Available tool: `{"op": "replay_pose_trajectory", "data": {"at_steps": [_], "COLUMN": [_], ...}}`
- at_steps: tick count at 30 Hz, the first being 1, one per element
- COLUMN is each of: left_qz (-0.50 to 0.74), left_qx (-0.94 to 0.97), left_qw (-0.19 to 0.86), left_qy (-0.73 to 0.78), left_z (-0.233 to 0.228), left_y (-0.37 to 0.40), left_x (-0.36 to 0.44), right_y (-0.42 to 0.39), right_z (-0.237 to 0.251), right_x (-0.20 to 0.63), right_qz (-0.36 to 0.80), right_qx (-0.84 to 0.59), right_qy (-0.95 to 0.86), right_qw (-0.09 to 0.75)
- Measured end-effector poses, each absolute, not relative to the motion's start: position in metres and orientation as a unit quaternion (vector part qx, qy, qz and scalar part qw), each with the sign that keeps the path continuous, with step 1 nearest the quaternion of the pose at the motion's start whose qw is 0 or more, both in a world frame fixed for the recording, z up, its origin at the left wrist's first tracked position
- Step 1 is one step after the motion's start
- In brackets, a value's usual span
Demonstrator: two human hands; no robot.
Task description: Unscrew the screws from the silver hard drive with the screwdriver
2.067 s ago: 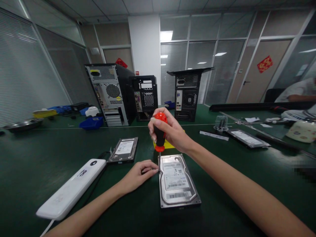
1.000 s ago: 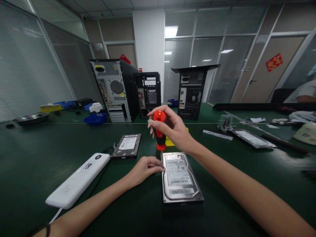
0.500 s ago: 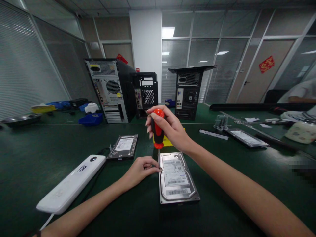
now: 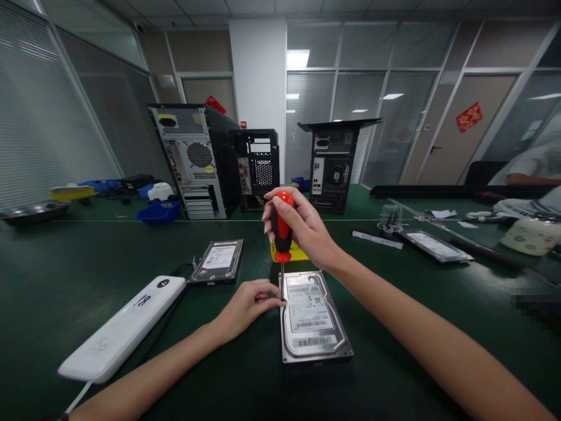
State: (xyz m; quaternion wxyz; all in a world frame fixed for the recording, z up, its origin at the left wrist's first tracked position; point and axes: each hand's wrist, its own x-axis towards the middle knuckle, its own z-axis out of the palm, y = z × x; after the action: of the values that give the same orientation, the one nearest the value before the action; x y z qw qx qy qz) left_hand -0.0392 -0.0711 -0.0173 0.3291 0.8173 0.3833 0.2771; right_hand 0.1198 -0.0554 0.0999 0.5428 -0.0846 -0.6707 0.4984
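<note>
A silver hard drive (image 4: 312, 316) lies flat on the green table in front of me, label up. My right hand (image 4: 302, 231) grips a screwdriver (image 4: 281, 234) with a red and black handle, held upright. Its thin shaft comes down to the drive's left edge. My left hand (image 4: 248, 305) rests on the table beside that edge, with its fingertips pinched at the shaft's tip. A second hard drive (image 4: 218, 261) lies further back on the left.
A white oblong device (image 4: 123, 327) with a cable lies at the left. A yellow object (image 4: 294, 252) sits behind the drive. Three computer towers (image 4: 197, 161) stand at the back. Another drive (image 4: 436, 245) and another person's arm (image 4: 526, 175) are at the right.
My right hand has shifted its grip around the screwdriver handle while the tool stays upright over the drive's left edge. My left hand's fingers stay pinched at the tip. The view has shifted slightly.
</note>
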Motion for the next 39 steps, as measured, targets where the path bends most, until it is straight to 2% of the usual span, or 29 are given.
{"op": "replay_pose_trajectory", "data": {"at_steps": [10, 23, 39], "left_qz": [0.283, 0.282, 0.255], "left_qx": [0.828, 0.777, 0.776], "left_qw": [0.290, 0.396, 0.422], "left_qy": [0.388, 0.400, 0.394], "left_z": [-0.0200, -0.0174, -0.0138], "left_y": [-0.0710, -0.0717, -0.0722], "left_x": [-0.0410, -0.0399, -0.0483], "right_y": [-0.0561, -0.0576, -0.0572], "right_z": [0.0999, 0.1000, 0.0991], "right_x": [0.1207, 0.1220, 0.1239], "right_qz": [0.493, 0.493, 0.494], "right_qx": [-0.080, -0.085, -0.076], "right_qy": [-0.670, -0.674, -0.674], "right_qw": [0.549, 0.544, 0.544]}}
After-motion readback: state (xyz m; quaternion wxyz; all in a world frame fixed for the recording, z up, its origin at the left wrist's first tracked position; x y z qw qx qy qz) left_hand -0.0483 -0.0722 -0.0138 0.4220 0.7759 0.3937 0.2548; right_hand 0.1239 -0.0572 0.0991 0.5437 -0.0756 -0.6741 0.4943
